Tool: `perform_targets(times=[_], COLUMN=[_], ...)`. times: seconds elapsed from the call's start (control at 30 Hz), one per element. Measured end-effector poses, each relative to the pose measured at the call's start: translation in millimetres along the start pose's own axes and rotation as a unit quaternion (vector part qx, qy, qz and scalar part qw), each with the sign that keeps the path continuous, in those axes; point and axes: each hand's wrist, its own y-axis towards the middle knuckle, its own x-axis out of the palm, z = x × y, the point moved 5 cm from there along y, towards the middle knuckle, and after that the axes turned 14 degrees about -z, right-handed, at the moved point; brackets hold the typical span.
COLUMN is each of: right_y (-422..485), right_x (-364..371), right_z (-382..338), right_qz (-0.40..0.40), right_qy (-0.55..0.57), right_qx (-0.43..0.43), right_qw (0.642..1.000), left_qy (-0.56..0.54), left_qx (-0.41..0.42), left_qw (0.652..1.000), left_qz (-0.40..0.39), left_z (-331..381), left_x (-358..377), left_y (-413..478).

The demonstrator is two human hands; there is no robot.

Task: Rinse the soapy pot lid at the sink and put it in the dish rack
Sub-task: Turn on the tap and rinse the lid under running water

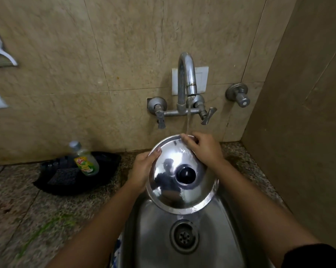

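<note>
A shiny steel pot lid [169, 188] with a black knob [186, 173] is held tilted over the steel sink [157, 238]. My left hand [143, 169] grips its left rim, thumb on top. My right hand [204, 147] holds the far rim, fingers laid on the wet surface. Water runs from the curved tap [186, 74] in a thin stream onto the lid's far edge, just beside my right hand, and drains off the near rim toward the sink drain [184, 236]. No dish rack shows in this view.
A black tray [105, 176] on the speckled stone counter [27, 209] left of the sink holds a dish soap bottle [84, 159] and a dark scrub pad [63, 176]. Two lever handles and a separate valve [239, 94] stick out of the tiled wall. A side wall stands close on the right.
</note>
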Motion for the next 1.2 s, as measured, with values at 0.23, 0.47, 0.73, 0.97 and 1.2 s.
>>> perform_targets(times=[0.23, 0.47, 0.73, 0.97, 1.2], right_y=[0, 5, -95, -83, -94], right_x=[26, 36, 90, 96, 73], right_z=[-37, -20, -5, -41, -4], right_qz=[0.025, -0.078, -0.107, -0.126, -0.111], right_qy=[-0.154, -0.194, -0.220, -0.190, -0.189], right_qx=[-0.145, -0.195, -0.190, -0.298, -0.266], right_qw=[0.977, 0.958, 0.951, 0.927, 0.939], left_qy=[-0.019, -0.097, -0.226, -0.164, -0.088], left_qx=[-0.054, -0.011, -0.076, -0.098, -0.067], left_qw=[0.998, 0.985, 0.947, 0.971, 0.982], left_qz=[0.003, 0.145, 0.216, 0.146, 0.153], left_z=[-17, -31, -48, -53, -33], left_x=[12, -17, -19, 13, 4], left_y=[-6, -17, -20, -7, -1])
